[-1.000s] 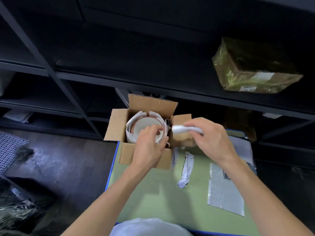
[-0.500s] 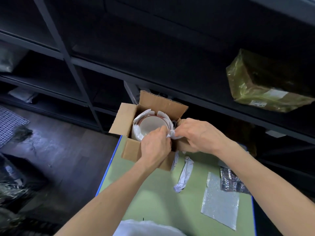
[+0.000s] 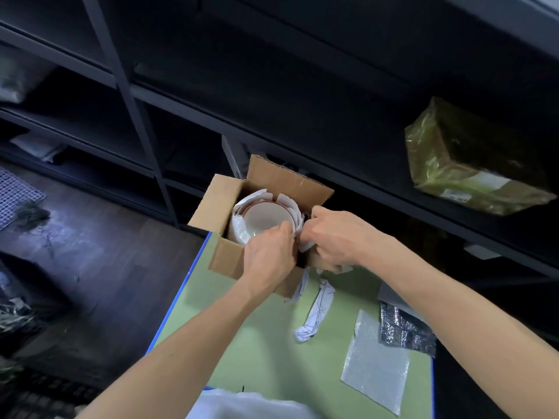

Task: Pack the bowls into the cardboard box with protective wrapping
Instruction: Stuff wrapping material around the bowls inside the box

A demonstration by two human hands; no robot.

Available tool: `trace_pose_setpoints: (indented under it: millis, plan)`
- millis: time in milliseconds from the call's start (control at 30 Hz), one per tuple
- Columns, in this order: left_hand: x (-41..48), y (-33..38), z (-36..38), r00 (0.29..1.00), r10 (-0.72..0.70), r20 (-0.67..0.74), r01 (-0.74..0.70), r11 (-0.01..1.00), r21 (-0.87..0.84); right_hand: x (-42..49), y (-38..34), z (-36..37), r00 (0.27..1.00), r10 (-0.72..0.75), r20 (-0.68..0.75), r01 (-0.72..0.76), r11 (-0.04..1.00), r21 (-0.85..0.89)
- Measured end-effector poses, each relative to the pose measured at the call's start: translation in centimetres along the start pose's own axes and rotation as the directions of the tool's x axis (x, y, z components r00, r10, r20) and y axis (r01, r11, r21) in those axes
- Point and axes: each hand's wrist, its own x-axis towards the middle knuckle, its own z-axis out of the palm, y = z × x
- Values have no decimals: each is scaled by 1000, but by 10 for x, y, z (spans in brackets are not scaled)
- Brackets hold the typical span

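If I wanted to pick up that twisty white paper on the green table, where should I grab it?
Probably around its thin middle, coming from above. The twisted paper lies flat and long on the table, with bare tabletop on both long sides, so you can pinch across its narrow width.

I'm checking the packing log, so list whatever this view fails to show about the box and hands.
Head view:
- Any bowls under the top bowl: hidden by the white wrapping and cardboard box walls.
- Left hand: fingertips hidden behind it; bowl rim or wrapping, cannot tell.
- Right hand grips wrapping; its tucked end is lost in the box's dark corner.
- Parcel label: too small to read.
- White item, bottom edge: cut off.
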Motion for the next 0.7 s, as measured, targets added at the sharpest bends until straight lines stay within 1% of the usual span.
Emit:
trace_pose_setpoints:
  millis: [133,233,267,367,433,533,633,700]
  plan:
    - [0,0,0,1000,-11,8,11,1000,-4,16,-10,11,1000,-2,12,3,995,-101]
    - [0,0,-1,1000,2,-7,-2,1000,8,18,-11,15,999,-35,-22,31,990,-140]
    - [-1,0,-1,1000,5,-15,-5,1000,11,16,-10,16,998,-40,-45,34,991,-128]
    - [-1,-1,-1,1000,1,-18,-1,1000,4,7,-5,15,993,-31,-113,30,999,-13]
    - [-1,-1,-1,1000,6,-23,-6,1000,12,2,-2,14,993,-33,-114,36,999,22]
    - [-1,-2,1,1000,22,-18,-22,1000,22,3,-2,15,994,-38,-101,39,999,7]
    - [1,-2,1,1000,13,-6,-13,1000,13,14,-9,21,999,-25,-31,24,999,-33]
    - [1,-3,1,1000,-7,0,7,1000,1,14,-11,23,998,-35,-48,32,997,-64]
